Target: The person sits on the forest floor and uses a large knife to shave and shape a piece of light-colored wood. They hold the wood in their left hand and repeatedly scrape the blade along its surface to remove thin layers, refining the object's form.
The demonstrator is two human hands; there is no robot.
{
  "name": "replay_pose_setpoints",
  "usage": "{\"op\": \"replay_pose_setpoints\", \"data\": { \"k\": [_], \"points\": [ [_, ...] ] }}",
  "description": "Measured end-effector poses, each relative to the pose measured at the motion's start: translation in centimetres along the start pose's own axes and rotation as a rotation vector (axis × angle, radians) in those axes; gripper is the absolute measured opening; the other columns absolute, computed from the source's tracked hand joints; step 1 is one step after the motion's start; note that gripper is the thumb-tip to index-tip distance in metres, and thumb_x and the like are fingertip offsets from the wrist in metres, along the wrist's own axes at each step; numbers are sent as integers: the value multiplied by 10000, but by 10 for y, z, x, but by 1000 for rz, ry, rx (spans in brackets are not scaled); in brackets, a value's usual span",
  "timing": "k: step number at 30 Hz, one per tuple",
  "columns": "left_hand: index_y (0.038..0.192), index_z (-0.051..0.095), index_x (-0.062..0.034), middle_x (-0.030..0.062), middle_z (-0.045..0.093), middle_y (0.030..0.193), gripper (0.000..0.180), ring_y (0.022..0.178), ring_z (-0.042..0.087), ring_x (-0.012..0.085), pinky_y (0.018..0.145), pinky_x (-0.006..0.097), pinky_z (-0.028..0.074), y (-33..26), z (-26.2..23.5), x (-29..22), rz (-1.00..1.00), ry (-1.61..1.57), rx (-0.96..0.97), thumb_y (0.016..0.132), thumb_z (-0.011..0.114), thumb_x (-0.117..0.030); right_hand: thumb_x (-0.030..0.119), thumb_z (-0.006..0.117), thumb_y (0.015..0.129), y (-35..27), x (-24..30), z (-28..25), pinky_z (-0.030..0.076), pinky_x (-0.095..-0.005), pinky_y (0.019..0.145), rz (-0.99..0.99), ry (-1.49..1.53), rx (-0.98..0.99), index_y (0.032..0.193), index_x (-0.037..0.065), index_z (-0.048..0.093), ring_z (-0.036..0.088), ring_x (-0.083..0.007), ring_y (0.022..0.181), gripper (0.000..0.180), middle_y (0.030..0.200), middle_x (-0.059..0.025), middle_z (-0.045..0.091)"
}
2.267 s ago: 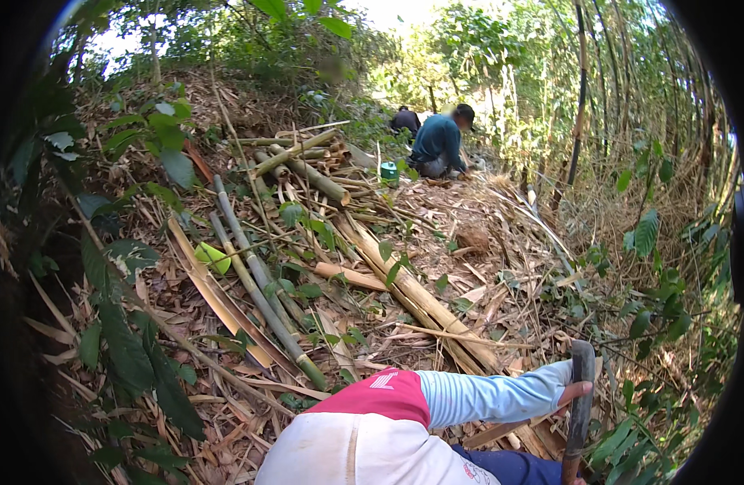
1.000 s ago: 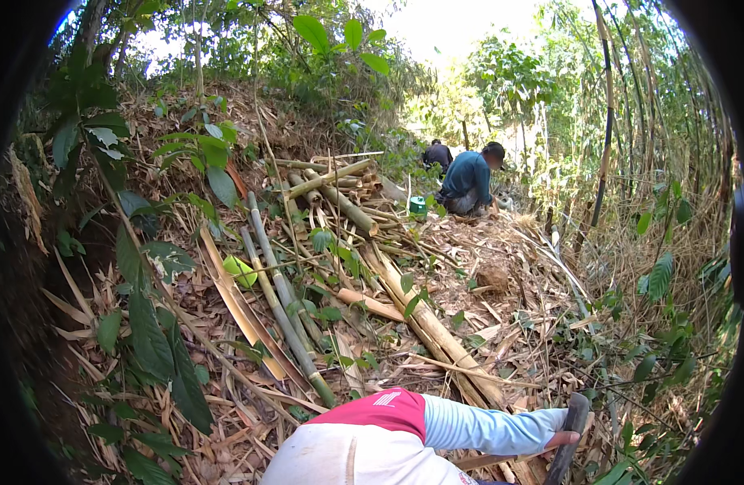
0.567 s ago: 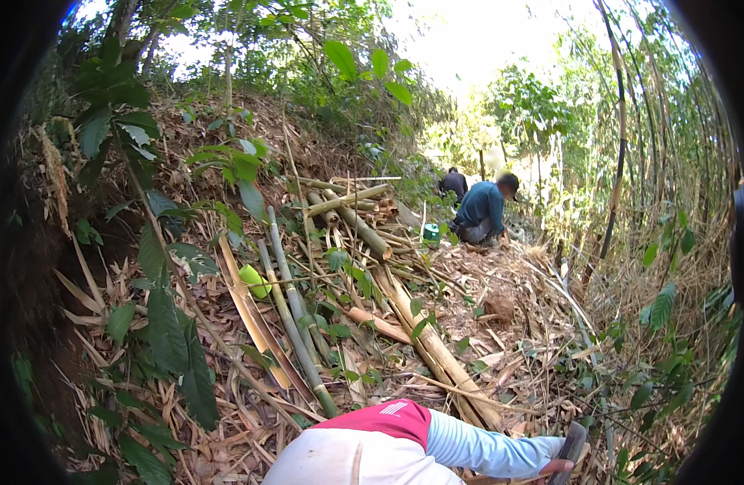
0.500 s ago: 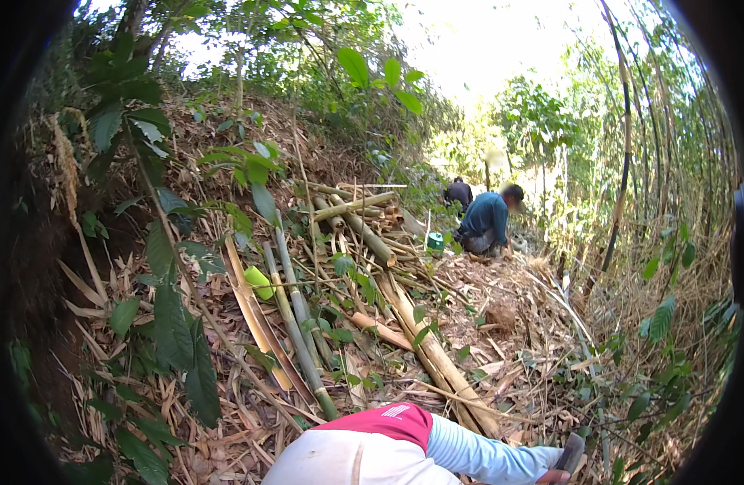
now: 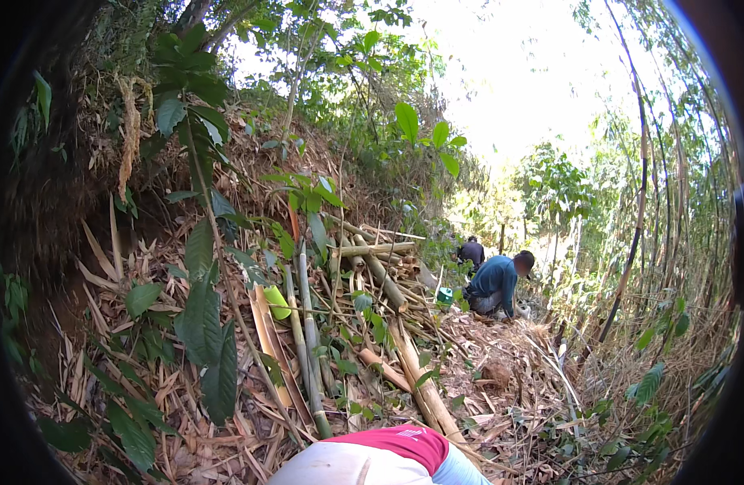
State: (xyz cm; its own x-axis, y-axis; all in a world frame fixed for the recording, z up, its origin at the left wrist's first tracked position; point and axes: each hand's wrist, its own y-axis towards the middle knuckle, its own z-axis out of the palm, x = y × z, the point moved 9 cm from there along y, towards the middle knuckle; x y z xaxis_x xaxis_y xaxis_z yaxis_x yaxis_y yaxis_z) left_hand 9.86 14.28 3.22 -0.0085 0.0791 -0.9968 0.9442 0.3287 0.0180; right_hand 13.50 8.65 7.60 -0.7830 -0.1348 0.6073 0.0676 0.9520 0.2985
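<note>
The pale log (image 5: pixel 431 398) lies on the ground at lower centre, slanting from the pile toward the lower edge, its near end just beside the wearer's shirt (image 5: pixel 388 449) and blue sleeve (image 5: pixel 462 470). Both hands are out of sight, so whether they are apart, together or clamped on something cannot be told.

Just left of the log lies a tan strip (image 5: pixel 385 370), angled toward it. Farther left of the log, two poles (image 5: pixel 312 356) run side by side, and beyond them a split trough (image 5: pixel 268 343) shows its tan inside. A lime-green piece (image 5: pixel 277 302) sits by the trough's upper part, left of the log. A brown clump (image 5: pixel 495 374) rests right of the log among dry leaves (image 5: pixel 513 416).

At the log's far end is the pile (image 5: pixel 385 283) of cut poles, some crossing others. Beyond the log and to its right stand a green container (image 5: pixel 445 296) and, just beside it, a crouching person (image 5: pixel 491 279) in teal. Farther beyond the log is a second person (image 5: pixel 471 252) in dark clothing.
</note>
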Motion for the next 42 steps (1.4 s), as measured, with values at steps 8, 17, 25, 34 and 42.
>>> {"op": "replay_pose_setpoints", "data": {
  "k": [8,17,25,34,42],
  "points": [
    [1048,500,-51,32,559,724,430,602,538,128,511,293,448,-13,9,-1,-34,29,-12,896,623,-433,333,609,871,-6,-1,2,491,-441,653,1,3,9,1080,35,643,636,-335,735,366,843,-204,656],
    [1014,517,-52,34,553,710,430,615,536,134,524,299,450,-6,38,8,-214,180,71,894,622,-450,350,605,881,-113,-142,-38,495,-442,660,402,-139,-117,1059,30,656,642,-334,742,369,847,-207,662],
    [1099,516,-43,65,619,858,360,696,607,159,616,284,517,41,57,67,-242,-122,69,931,596,-351,477,640,854,-545,-314,-29,508,-385,624,1378,383,-472,1079,33,652,665,-254,731,498,886,-175,686],
    [1128,466,-50,86,599,836,430,629,599,179,558,297,510,95,97,96,-216,-313,87,881,654,-349,611,573,848,-636,-131,-13,427,-314,965,1209,605,-995,1359,-35,447,574,-232,1099,834,1244,-163,593],
    [1112,460,-40,134,622,828,401,639,630,214,527,302,536,111,133,95,-166,-359,186,884,642,-315,465,781,716,-497,53,-91,472,-434,964,907,746,-1080,1454,12,298,383,-277,1336,992,1523,-155,266]
  ]
}}
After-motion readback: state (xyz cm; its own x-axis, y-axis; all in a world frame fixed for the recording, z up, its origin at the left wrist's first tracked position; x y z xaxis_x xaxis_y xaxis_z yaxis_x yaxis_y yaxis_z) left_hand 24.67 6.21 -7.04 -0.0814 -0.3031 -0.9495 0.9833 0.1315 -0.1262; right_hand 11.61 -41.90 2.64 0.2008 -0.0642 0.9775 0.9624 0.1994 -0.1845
